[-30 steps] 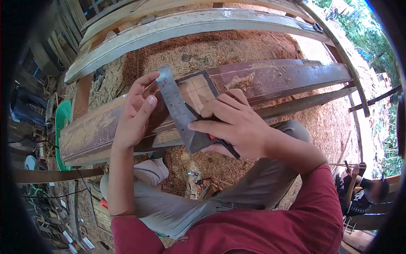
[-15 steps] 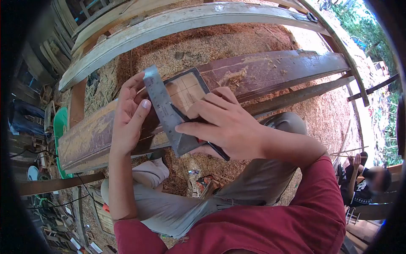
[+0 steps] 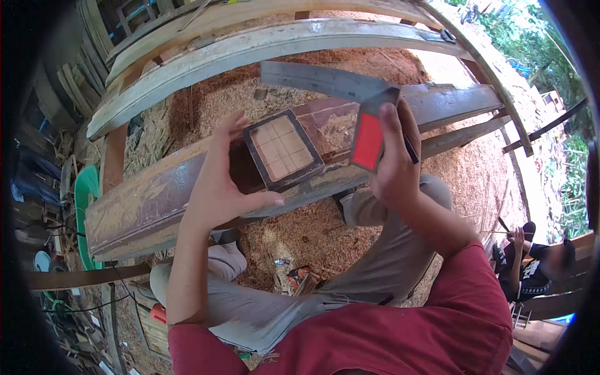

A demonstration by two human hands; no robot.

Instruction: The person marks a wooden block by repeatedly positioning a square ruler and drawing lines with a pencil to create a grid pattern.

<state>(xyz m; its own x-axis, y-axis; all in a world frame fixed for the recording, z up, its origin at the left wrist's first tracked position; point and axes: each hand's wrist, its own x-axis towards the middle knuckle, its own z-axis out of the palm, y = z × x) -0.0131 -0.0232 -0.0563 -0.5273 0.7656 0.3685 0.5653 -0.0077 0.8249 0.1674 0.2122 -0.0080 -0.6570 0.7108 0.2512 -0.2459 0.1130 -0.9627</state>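
My right hand point(image 3: 397, 159) grips a metal square point(image 3: 325, 81) by its red-marked handle, with a dark pen-like item between the fingers. The square's blade points left above the plank. My left hand point(image 3: 219, 181) is spread, thumb out, at the left side of a dark-edged block point(image 3: 282, 150). Pencil lines cross on the block's light wooden top face. The block rests on the long reddish-brown plank point(image 3: 144, 194); whether my left fingers touch it is hard to tell.
A whitish beam point(image 3: 237, 50) runs across the far side. Wood shavings point(image 3: 319, 240) cover the ground. A green plastic object point(image 3: 86, 194) stands at the left. Another person point(image 3: 531, 269) is at the far right.
The square has left the block's top and swung up and right with my right hand. My left hand has moved right and down, beside the block, whose marked top now shows fully.
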